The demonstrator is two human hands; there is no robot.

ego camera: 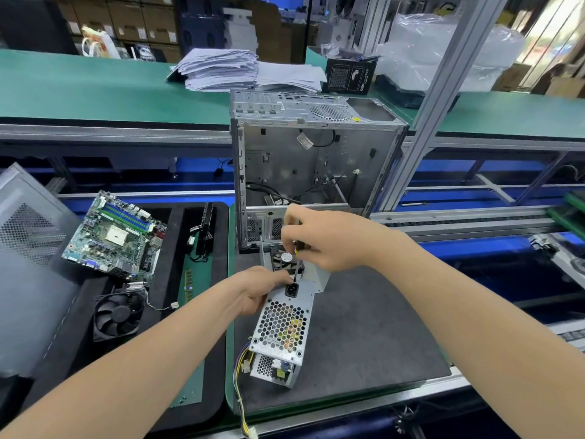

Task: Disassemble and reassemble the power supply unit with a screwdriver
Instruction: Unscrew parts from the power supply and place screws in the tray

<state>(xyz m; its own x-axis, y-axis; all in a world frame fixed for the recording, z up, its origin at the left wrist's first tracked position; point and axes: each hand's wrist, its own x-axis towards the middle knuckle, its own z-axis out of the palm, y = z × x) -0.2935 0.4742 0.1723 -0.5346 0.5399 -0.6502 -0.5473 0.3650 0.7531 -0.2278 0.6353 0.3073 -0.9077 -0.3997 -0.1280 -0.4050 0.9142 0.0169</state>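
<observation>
Power supply unit lying on grey mat, left hand gripping its far end; right hand pinching screwdriver, tip pointing down just beside left grip. Likely best: holding shaft square to screw, pressing while turning, left bracing case

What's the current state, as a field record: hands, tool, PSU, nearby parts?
left hand: grips the far end of the silver perforated-metal power supply unit
right hand: pinches the thin black-shafted screwdriver, roughly upright
tool tip: at the unit's end plate, by the black power socket
unit: lies on the dark grey mat, yellow wires trailing from its near end
behind: open silver metal computer case
left side: green motherboard, black square fan, on a black foam tray
</observation>
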